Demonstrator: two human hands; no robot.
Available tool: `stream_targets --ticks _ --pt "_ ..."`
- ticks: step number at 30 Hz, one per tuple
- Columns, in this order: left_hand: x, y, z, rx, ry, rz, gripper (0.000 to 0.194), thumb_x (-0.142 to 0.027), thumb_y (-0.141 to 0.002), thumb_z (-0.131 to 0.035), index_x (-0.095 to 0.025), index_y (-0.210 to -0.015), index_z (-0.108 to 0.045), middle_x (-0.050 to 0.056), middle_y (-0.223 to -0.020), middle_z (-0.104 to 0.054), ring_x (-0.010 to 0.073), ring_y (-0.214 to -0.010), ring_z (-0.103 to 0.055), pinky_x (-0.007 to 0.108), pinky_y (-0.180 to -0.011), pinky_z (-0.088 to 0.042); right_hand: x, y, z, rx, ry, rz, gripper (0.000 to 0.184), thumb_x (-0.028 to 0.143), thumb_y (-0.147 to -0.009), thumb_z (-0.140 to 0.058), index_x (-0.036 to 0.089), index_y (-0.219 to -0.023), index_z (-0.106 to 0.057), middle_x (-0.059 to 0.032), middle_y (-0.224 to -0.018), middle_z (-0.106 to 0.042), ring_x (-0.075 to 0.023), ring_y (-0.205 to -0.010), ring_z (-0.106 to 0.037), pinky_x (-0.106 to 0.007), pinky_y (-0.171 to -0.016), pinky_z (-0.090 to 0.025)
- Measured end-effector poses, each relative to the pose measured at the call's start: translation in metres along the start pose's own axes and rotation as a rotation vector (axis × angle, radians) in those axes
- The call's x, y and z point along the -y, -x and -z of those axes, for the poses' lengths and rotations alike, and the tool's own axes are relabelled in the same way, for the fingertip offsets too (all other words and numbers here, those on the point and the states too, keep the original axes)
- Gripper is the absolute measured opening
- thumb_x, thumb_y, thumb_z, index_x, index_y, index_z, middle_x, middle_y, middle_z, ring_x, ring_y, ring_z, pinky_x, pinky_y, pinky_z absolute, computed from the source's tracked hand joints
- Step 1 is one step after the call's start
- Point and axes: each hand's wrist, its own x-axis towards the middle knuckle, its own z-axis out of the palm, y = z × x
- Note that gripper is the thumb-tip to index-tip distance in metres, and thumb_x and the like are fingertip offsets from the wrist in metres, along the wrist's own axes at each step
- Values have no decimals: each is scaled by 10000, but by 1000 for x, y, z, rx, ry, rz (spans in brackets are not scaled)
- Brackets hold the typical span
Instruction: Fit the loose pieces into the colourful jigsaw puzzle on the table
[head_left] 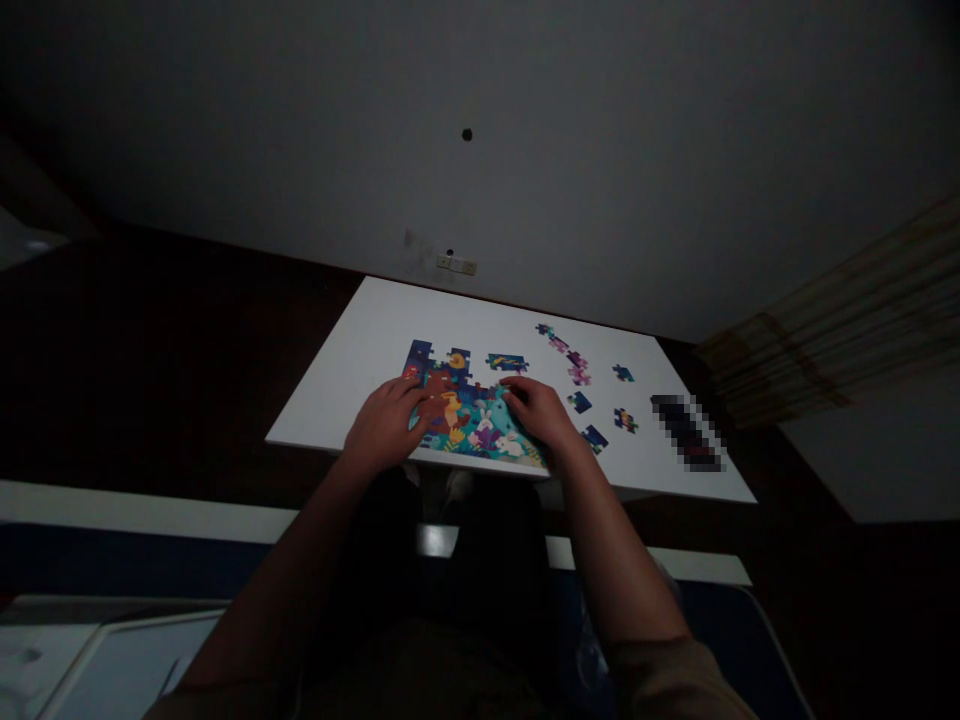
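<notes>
A partly assembled jigsaw puzzle (487,425) lies near the table's front edge, its picture showing white rabbits, a brown animal and plants on teal and dark blue. My left hand (386,420) rests flat over its left side, fingers stretched out and holding nothing. At the puzzle's upper right, my right hand (538,410) has its thumb and fingers bent together in a pinch. Whatever lies between those fingertips is hidden. Just above the puzzle is a separate joined strip (508,362) in dark blue and yellow. The puzzle's top edge is uneven, with tabs and gaps.
Right of the puzzle on the white table (337,370) lie a pink chain of pieces (577,362) and several loose pieces, including a teal one (622,373) and a multicoloured one (625,420). A blurred dark object (688,433) sits farther right. A wall stands behind.
</notes>
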Motion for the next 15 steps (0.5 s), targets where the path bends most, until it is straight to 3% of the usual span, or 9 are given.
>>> stream_targets --ticks 4,8,12,15 --pt "0 0 0 1 2 7 366 -390 -1010 -517 -200 -1264 -699 123 -1426 -629 315 -1336 -553 517 -1140 -457 4 4 -1 -5 123 97 284 245 -957 -629 223 -1198 -778 -115 -1179 -732 -265 -1071 -683 -399 -982 -538" --pt "0 -1 0 4 -4 11 364 -394 -1021 -504 -193 -1251 -702 123 -1422 -633 308 -1337 -553 516 -1151 -449 17 16 -5 -3 287 180 264 245 -991 -583 244 -1129 -808 -108 -1219 -730 -298 -1151 -634 -454 -1037 -492" --pt "0 -2 0 11 -23 14 373 -393 -1006 -531 -179 -1262 -699 136 -1409 -639 320 -1327 -558 521 -1143 -457 21 30 -5 4 306 169 325 217 -1014 -531 237 -1237 -766 -76 -1287 -735 -286 -1191 -611 -457 -1081 -454" --pt "0 -2 1 14 -29 6 378 -392 -1013 -523 -163 -1259 -696 146 -1398 -643 327 -1311 -564 524 -1129 -468 11 34 2 -72 246 132 353 175 -1003 -501 222 -1264 -734 -69 -1273 -741 -273 -1191 -614 -434 -1066 -465"
